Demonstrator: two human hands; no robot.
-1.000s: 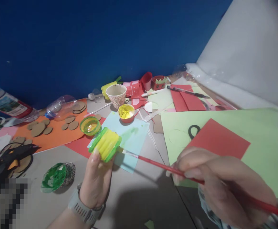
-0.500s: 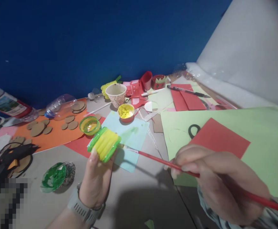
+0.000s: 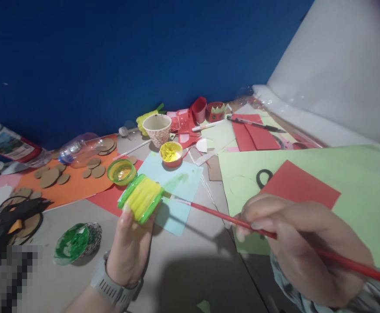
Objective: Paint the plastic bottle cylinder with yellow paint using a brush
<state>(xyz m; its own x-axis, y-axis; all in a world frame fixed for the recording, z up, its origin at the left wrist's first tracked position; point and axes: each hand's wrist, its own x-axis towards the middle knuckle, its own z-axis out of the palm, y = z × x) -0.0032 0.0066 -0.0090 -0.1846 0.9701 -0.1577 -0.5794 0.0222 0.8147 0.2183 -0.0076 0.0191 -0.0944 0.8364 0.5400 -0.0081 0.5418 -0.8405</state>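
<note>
My left hand (image 3: 131, 243) is closed round a small yellow piece with green painted edges (image 3: 144, 196), wet and shiny, held up above the table. Between the fingers of my right hand (image 3: 304, 243) lies a red paintbrush (image 3: 214, 211), its bristle tip at the green right edge of the piece; whether it touches cannot be made out. Behind the piece stands a cup of yellow paint (image 3: 171, 154). A green-rimmed dish (image 3: 122, 171) with yellowish liquid is just left of it. Nearer me on the left, a tilted cup of green paint (image 3: 74, 244) rests on the table.
A blue paper sheet (image 3: 183, 182) lies under the paint cup. On the left are cardboard discs (image 3: 50, 177) on orange paper, a black glue gun (image 3: 20, 213) and a plastic bottle (image 3: 11, 143). Green paper (image 3: 248, 234) with a red square (image 3: 307, 184) covers the right. A paper cup (image 3: 157, 129) stands behind.
The brush tip has drawn slightly up along the right edge of the yellow-and-green piece, and my right hand has shifted a little right. Both hands keep their holds.
</note>
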